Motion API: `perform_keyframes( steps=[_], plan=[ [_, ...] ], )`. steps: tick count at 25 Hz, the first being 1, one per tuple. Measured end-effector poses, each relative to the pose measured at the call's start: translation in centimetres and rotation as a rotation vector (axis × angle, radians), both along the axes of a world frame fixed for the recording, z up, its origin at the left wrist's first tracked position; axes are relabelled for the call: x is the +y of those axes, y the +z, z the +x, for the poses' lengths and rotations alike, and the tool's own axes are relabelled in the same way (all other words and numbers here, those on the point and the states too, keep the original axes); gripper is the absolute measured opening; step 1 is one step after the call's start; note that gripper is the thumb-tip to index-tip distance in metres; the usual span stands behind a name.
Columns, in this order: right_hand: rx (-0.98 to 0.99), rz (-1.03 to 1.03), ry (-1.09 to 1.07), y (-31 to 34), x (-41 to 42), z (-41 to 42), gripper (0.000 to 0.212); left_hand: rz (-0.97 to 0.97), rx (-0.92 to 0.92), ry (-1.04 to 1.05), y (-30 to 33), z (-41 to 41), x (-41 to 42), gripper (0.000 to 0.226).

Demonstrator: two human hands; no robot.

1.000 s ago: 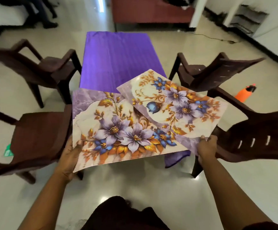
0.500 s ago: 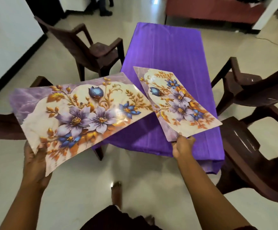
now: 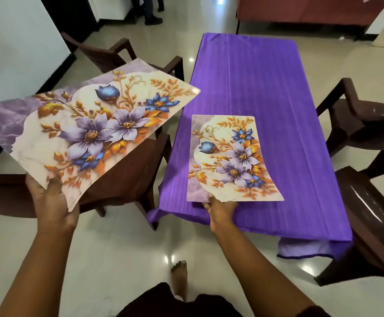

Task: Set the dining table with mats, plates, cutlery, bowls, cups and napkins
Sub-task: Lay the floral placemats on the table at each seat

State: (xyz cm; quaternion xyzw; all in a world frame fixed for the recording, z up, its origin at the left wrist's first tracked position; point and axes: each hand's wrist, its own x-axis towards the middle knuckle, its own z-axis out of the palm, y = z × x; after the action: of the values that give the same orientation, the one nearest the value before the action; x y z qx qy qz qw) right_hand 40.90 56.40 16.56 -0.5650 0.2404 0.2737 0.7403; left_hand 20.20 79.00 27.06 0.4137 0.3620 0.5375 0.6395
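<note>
A table under a purple cloth (image 3: 266, 76) stands ahead, right of centre. One floral mat (image 3: 230, 161), purple and gold flowers on cream, lies on the cloth near the table's left front corner. My right hand (image 3: 220, 210) pinches its near edge. My left hand (image 3: 51, 202) grips the near corner of a stack of several matching floral mats (image 3: 90, 131), held up in the air to the left, over a chair.
Dark brown plastic armchairs stand on both sides: two on the left (image 3: 122, 53), (image 3: 126, 177) and two on the right (image 3: 360, 115), (image 3: 369, 223). A maroon sofa (image 3: 305, 10) is behind the table. A person's legs (image 3: 149, 10) stand at the far back. My bare foot (image 3: 179, 275) is on the glossy floor.
My right hand has lowered its single mat onto the cloth, turning it lengthwise along the table. My left hand has drawn the stack away to the left.
</note>
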Motion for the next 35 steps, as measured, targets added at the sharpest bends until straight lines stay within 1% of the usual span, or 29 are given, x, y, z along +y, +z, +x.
perform_keyframes(
  steps=[1, 3, 4, 5, 6, 7, 8, 9, 10, 11, 12, 14, 16, 20, 25, 29, 35],
  plan=[
    [0.056, -0.004, 0.06, -0.3, 0.9, -0.4, 0.05, -0.009, -0.008, -0.007, 0.2, 0.4, 0.8, 0.054],
    [0.189, -0.055, 0.31, 0.4, 0.9, -0.7, 0.024, -0.019, -0.046, -0.031, 0.7, 1.7, 0.6, 0.05],
    [0.245, -0.115, 0.473, 0.7, 1.0, -1.0, 0.017, -0.033, -0.053, -0.043, 0.8, 2.2, 0.8, 0.048],
    [0.234, -0.226, 0.637, 0.7, 1.1, -1.0, 0.024, -0.042, -0.049, -0.052, 0.7, 2.8, 1.0, 0.048],
    [0.121, -0.389, 0.785, 0.6, 0.9, -0.8, 0.032, -0.049, -0.039, -0.066, 0.6, 3.4, 1.1, 0.048],
    [-0.091, -0.599, 0.874, 0.2, 0.8, -0.3, 0.036, -0.058, -0.027, -0.088, 0.4, 3.9, 1.2, 0.047],
    [-0.359, -0.798, 0.885, -0.2, 0.5, 0.2, 0.035, -0.071, -0.02, -0.116, 0.1, 4.5, 1.2, 0.046],
    [-0.609, -0.959, 0.85, -0.3, 0.2, 0.9, 0.03, -0.085, -0.014, -0.142, -0.1, 5.0, 1.2, 0.045],
    [-0.795, -1.072, 0.819, -0.6, -0.2, 1.9, 0.026, -0.097, -0.012, -0.164, -0.4, 5.5, 1.1, 0.046],
    [-0.9, -1.161, 0.825, -0.6, -0.5, 2.9, 0.032, -0.106, -0.011, -0.178, -0.7, 5.8, 1.1, 0.048],
    [-0.914, -1.246, 0.898, -0.8, -0.9, 4.0, 0.045, -0.112, -0.008, -0.193, -0.9, 6.2, 1.1, 0.05],
    [-0.819, -1.392, 1.065, -1.0, -1.8, 6.2, 0.064, -0.12, 0.021, -0.224, -1.1, 6.8, 1.0, 0.05],
    [-0.725, -1.435, 1.169, -1.6, -2.4, 7.6, 0.075, -0.131, 0.062, -0.244, -1.3, 7.2, 1.1, 0.047],
    [-0.644, -1.386, 1.316, -3.6, -2.7, 7.7, 0.089, -0.153, 0.097, -0.266, -1.9, 7.7, 1.6, 0.044],
    [-0.691, -1.291, 1.309, -3.9, -3.0, 6.5, 0.092, -0.189, 0.108, -0.262, -2.6, 8.4, 2.0, 0.044],
    [-0.741, -1.294, 1.342, -3.8, -2.8, 5.5, 0.091, -0.209, 0.09, -0.271, -2.8, 8.8, 1.9, 0.047],
    [-0.736, -1.28, 1.31, -3.7, -2.6, 4.9, 0.089, -0.231, 0.07, -0.287, -2.6, 9.5, 1.4, 0.05]
  ],
)
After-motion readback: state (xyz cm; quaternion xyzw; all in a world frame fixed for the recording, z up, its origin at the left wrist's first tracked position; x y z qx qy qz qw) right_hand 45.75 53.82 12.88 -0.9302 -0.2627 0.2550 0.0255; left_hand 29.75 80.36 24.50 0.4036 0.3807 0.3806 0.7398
